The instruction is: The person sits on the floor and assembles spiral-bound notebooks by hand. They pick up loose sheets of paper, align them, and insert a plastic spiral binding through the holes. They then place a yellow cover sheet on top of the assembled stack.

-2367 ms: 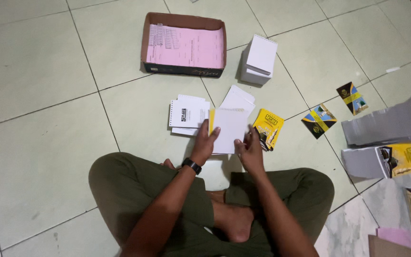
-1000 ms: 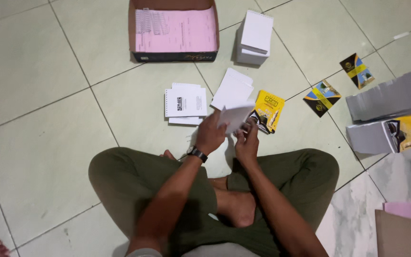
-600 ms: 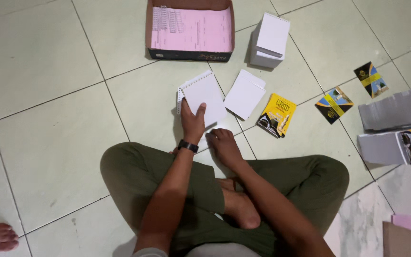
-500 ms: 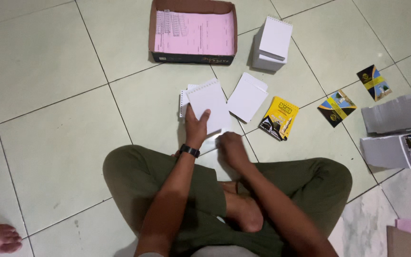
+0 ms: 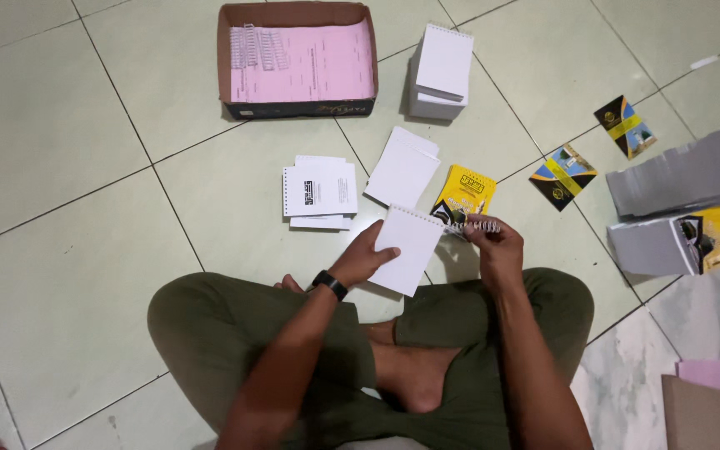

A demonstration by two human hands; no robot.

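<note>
Green floor tiles (image 5: 85,208) are lying under you; your left hand (image 5: 368,254) is gripping a white paper block (image 5: 410,248), your right hand (image 5: 493,246) is pinching a wire spiral (image 5: 481,225).

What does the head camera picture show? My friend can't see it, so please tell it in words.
A person sits cross-legged on a tiled floor, the left hand holding a white paper pad while the right hand holds a metal spiral coil by its top edge. Around lie white sheets, a yellow cover and a cardboard box with pink paper.
</note>
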